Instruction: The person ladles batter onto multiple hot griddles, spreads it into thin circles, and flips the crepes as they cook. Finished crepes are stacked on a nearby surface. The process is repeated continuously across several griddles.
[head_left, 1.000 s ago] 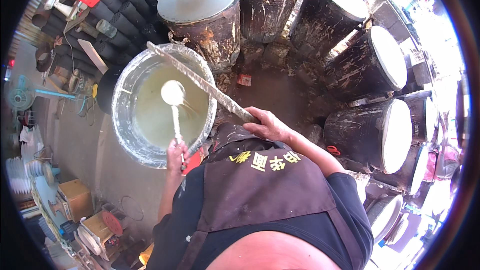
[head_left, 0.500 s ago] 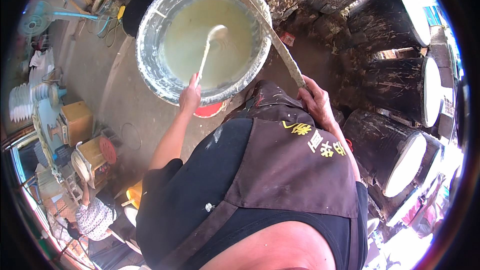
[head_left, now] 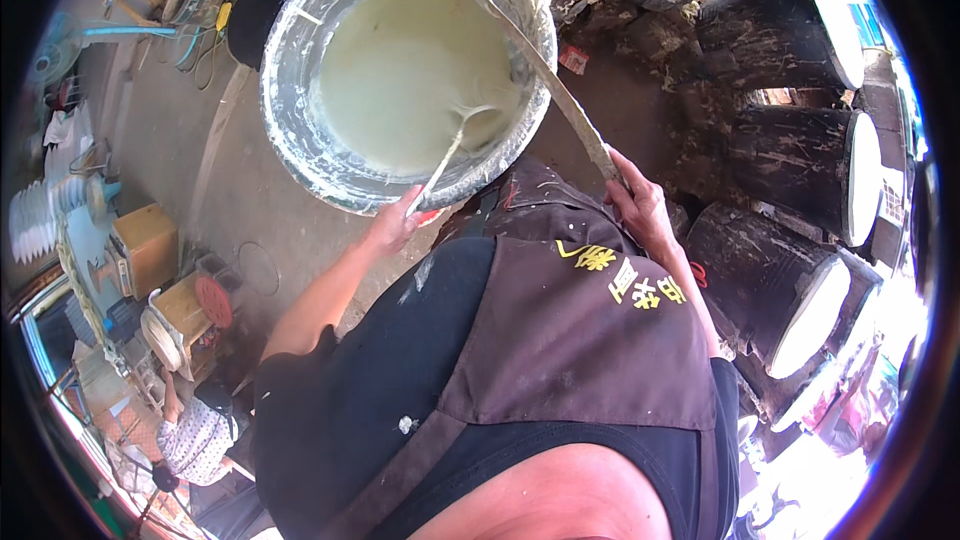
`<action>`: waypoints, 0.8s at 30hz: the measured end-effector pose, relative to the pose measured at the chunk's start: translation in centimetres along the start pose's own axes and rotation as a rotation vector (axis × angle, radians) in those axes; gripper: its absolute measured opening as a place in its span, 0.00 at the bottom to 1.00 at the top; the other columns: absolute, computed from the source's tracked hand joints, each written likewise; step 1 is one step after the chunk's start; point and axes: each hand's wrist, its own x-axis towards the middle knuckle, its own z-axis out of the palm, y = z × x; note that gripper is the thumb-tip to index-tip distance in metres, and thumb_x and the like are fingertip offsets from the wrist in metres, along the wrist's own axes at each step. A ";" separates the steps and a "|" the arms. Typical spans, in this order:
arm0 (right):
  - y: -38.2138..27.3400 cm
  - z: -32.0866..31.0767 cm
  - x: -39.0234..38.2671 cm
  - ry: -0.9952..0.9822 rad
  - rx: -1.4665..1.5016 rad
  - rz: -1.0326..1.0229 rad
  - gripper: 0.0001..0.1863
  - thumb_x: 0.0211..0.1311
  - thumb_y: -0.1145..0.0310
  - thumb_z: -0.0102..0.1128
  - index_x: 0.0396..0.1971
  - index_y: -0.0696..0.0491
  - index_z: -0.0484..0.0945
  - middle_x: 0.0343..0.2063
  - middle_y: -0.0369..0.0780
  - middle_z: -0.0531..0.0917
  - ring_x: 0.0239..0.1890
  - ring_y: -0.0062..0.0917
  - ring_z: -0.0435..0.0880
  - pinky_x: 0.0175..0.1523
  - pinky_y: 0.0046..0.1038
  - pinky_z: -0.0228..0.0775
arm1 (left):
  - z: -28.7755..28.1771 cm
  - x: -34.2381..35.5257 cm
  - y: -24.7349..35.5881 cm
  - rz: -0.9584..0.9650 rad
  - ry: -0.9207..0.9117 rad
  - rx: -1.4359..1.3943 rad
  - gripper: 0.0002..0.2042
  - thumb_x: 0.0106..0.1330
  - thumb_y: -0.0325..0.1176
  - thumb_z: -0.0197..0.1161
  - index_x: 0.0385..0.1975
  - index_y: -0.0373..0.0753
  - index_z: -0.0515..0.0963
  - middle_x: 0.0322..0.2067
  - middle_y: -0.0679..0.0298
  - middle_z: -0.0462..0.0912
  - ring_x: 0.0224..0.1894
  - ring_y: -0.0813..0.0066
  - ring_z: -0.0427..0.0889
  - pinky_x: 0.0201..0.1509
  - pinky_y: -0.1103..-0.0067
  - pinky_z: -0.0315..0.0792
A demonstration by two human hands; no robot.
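Note:
A large crusted round bucket (head_left: 291,85) of cloudy pale liquid stands before me. My left hand (head_left: 398,222) is closed on the handle of a white-coated ladle (head_left: 446,155), whose head is dipped in the liquid near the bucket's lower right side. My right hand (head_left: 640,202) grips the end of a long flat crusted stick (head_left: 570,108), which reaches up over the bucket's right side to the far rim. Below both hands are my brown apron (head_left: 570,350) and dark shirt.
Soot-dark drums (head_left: 790,165) with pale tops line the right. At left are a blue fan (head_left: 55,60), cables, a wooden box (head_left: 143,245) and stacked white items (head_left: 40,210). Another person (head_left: 195,440) in a spotted top works at the lower left.
The view has swung, so the bucket sits higher and more to the right than a second ago. The ladle's head has moved down toward the near right side and sunk lower into the liquid.

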 end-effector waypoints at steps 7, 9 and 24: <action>-1.1 -0.1 -0.2 -0.010 -0.008 0.037 0.25 0.60 0.74 0.55 0.59 0.49 0.70 0.21 0.41 0.81 0.21 0.23 0.80 0.33 0.26 0.73 | -4.6 12.0 -0.6 0.047 -0.061 0.388 0.27 0.67 0.32 0.54 0.67 0.47 0.57 0.19 0.62 0.77 0.19 0.71 0.75 0.23 0.74 0.69; -1.0 -0.6 -0.7 -0.011 -0.017 0.066 0.25 0.60 0.74 0.55 0.59 0.49 0.70 0.20 0.41 0.81 0.20 0.22 0.79 0.32 0.26 0.73 | -2.0 11.8 -2.6 0.004 -0.115 0.208 0.24 0.68 0.33 0.53 0.64 0.47 0.60 0.17 0.67 0.72 0.15 0.78 0.69 0.18 0.79 0.64; 8.0 -7.0 -4.6 -0.255 -0.125 -0.261 0.26 0.59 0.75 0.57 0.59 0.48 0.69 0.41 0.50 0.82 0.41 0.41 0.83 0.47 0.34 0.74 | 1.1 -5.9 20.1 -0.351 -0.372 -2.520 0.21 0.76 0.40 0.40 0.67 0.49 0.55 0.17 0.75 0.55 0.12 0.92 0.53 0.09 0.91 0.51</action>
